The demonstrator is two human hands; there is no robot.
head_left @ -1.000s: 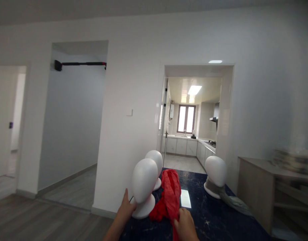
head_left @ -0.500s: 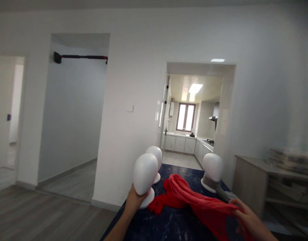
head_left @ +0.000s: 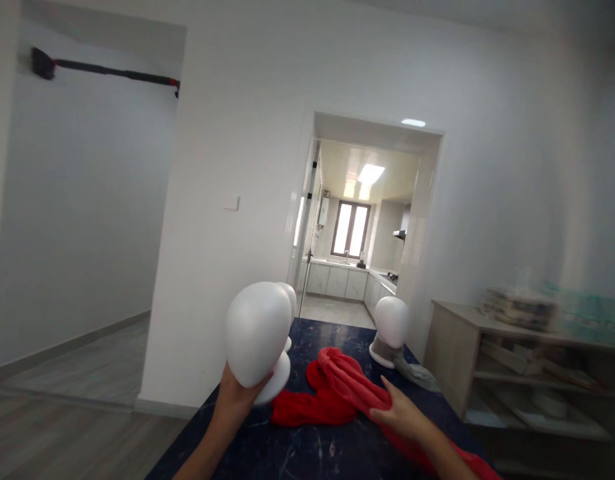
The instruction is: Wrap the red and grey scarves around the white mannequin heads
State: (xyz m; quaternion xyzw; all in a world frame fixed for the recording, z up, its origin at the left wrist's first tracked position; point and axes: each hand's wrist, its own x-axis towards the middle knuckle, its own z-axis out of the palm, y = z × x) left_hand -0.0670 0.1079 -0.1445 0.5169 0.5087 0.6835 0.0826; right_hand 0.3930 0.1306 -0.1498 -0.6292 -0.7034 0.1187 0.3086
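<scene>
My left hand (head_left: pixel 242 390) is closed around the neck of a white mannequin head (head_left: pixel 260 330), which is tilted at the table's left side. A red scarf (head_left: pixel 345 377) lies bunched and folded across the middle of the table. My right hand (head_left: pixel 405 413) is on the scarf, its cloth passing between thumb and fingers. From there the scarf trails under my forearm toward the lower right. Partly hidden behind the held head is a second white mannequin head (head_left: pixel 288 297). At the far right stands a third white head (head_left: pixel 392 321), with a grey scarf (head_left: pixel 415 373) around its neck and trailing on the table.
The dark blue marbled table (head_left: pixel 312 453) stretches away from me toward a kitchen doorway (head_left: pixel 355 220). To its right, a wooden shelf unit (head_left: pixel 452 340) holds blurred items. White wall (head_left: pixel 227 267) rises beyond the table's left side.
My right hand has moved left and inward along the red scarf, from its right end toward the bunched middle. The held head now looks nearer and more tilted. The view has swung right.
</scene>
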